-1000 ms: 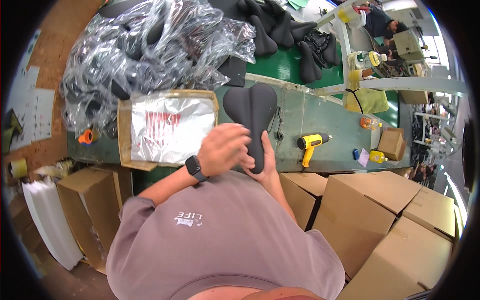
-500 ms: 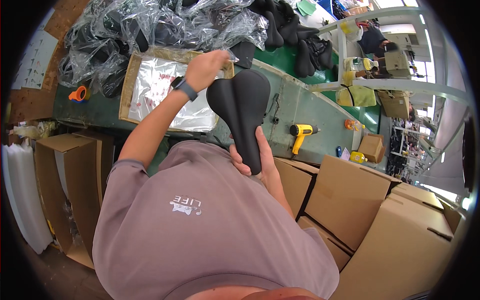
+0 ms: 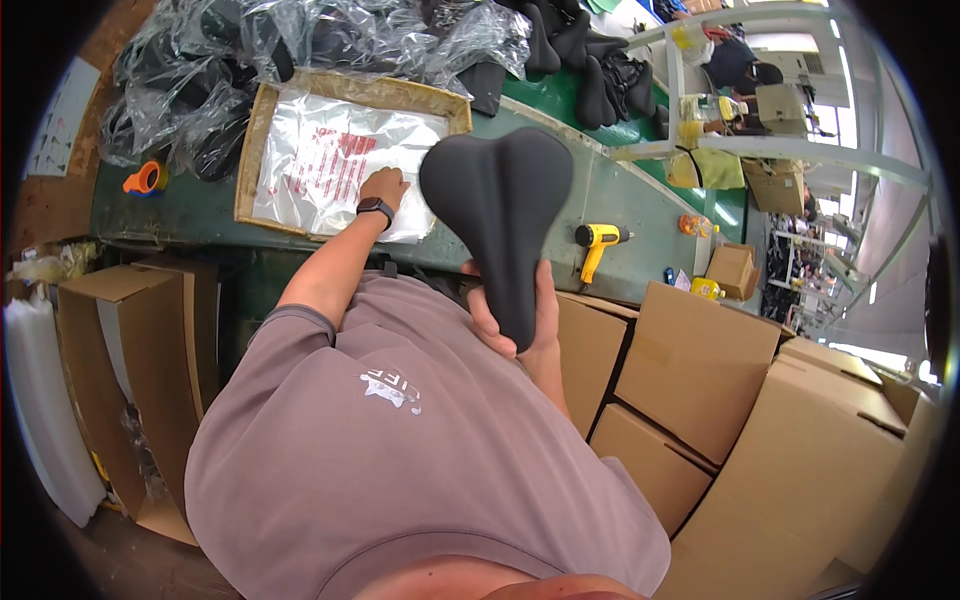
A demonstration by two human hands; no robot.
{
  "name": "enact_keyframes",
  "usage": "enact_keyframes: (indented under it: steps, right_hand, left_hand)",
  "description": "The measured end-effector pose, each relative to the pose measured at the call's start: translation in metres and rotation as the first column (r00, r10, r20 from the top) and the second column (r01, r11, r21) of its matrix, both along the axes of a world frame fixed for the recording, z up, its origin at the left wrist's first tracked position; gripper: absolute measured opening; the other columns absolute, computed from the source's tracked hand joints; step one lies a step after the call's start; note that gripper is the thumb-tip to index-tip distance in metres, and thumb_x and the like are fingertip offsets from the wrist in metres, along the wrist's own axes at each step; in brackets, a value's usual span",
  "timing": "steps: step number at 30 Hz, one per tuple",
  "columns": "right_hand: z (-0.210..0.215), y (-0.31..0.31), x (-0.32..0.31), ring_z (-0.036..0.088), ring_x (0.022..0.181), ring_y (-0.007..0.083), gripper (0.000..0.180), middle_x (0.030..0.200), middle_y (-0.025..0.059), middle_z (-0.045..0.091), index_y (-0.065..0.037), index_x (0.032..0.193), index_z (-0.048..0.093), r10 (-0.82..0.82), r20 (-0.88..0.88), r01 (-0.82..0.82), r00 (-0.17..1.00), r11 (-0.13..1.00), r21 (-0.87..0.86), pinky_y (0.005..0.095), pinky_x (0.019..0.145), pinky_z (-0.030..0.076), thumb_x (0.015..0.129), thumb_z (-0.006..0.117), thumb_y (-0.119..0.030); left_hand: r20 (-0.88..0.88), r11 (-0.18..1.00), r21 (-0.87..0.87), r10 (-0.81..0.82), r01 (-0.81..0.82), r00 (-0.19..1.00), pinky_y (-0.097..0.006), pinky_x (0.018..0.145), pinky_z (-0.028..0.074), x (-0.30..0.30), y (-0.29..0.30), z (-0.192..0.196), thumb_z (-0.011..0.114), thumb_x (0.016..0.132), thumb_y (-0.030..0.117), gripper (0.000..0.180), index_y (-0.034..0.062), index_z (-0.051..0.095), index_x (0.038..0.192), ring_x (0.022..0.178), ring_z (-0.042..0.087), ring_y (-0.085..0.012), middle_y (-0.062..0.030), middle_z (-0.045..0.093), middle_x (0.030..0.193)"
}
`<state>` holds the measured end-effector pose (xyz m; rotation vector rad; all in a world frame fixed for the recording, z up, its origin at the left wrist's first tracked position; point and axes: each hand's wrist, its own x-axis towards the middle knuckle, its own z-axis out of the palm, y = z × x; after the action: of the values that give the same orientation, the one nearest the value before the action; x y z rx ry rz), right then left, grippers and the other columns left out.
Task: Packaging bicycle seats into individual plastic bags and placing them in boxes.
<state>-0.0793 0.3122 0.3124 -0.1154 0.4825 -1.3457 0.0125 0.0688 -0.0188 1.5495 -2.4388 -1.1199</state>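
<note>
The right hand (image 3: 544,325) holds a black bicycle saddle (image 3: 497,205) in front of the body, fingers and thumb wrapped round its nose, which points to six o'clock, with the broad end at twelve. At the saddle's ten o'clock, the left hand (image 3: 385,187) rests with curled fingers on red-printed plastic bags (image 3: 310,170) in a cardboard tray (image 3: 252,155); whether they pinch one, I cannot tell. A yellow heat gun (image 3: 600,237) lies on the worktop (image 3: 640,205) toward three o'clock.
</note>
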Motion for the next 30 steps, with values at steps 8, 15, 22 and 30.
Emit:
enact_keyframes:
  steps: [8, 15, 22, 30]
  right_hand:
    - [-0.092, 0.017, -0.035, 0.070, 0.064, 0.0177, 0.037, 0.087, 0.0092, 0.073, 0.001, 0.114, 0.067, -0.049, -0.952, 0.536, 0.303, 0.834, 0.128, 0.0325, 0.056, 0.058, 0.104, 0.082, -0.032]
    - [-0.195, -0.018, -0.032, 0.071, 0.072, 0.0176, 0.043, 0.094, 0.0066, 0.073, -0.003, 0.128, 0.058, 0.076, -0.900, 0.472, 0.430, 0.831, 0.296, 0.0346, 0.065, 0.060, 0.103, 0.085, -0.026]
    - [-0.183, -0.106, 0.000, 0.075, 0.077, 0.0201, 0.036, 0.099, 0.0079, 0.071, -0.004, 0.130, 0.057, -0.114, -0.776, 0.338, 0.620, 0.932, 0.133, 0.0356, 0.068, 0.065, 0.105, 0.078, -0.019]
    - [-0.144, -0.143, 0.002, 0.081, 0.093, 0.0295, 0.042, 0.118, 0.0148, 0.073, -0.004, 0.141, 0.056, 0.092, -0.437, 0.022, 0.895, 0.968, 0.249, 0.0403, 0.078, 0.071, 0.112, 0.071, -0.029]
  left_hand:
    - [0.052, 0.963, -0.243, -0.108, 0.117, 0.993, -0.052, 0.094, 0.060, 0.005, 0.012, -0.032, 0.071, 0.105, 0.041, 0.036, 0.0072, 0.079, 0.112, 0.114, 0.071, -0.0384, -0.0154, 0.074, 0.119]
    - [-0.147, 0.990, 0.115, 0.097, -0.080, 0.984, -0.054, 0.093, 0.058, 0.034, -0.006, -0.031, 0.056, 0.109, 0.028, 0.031, 0.0080, 0.078, 0.117, 0.106, 0.075, -0.0440, -0.0240, 0.079, 0.115]
    - [-0.490, 0.940, 0.242, 0.332, -0.239, 0.806, -0.043, 0.079, 0.056, 0.058, -0.013, 0.022, 0.074, 0.105, 0.039, 0.037, 0.0031, 0.076, 0.096, 0.089, 0.076, -0.0330, -0.0172, 0.078, 0.094]
    - [-0.362, 0.954, -0.272, -0.223, 0.126, 0.905, -0.052, 0.080, 0.059, 0.117, -0.001, 0.142, 0.062, 0.102, 0.016, 0.020, 0.0051, 0.078, 0.105, 0.094, 0.076, -0.0427, -0.0201, 0.078, 0.096]
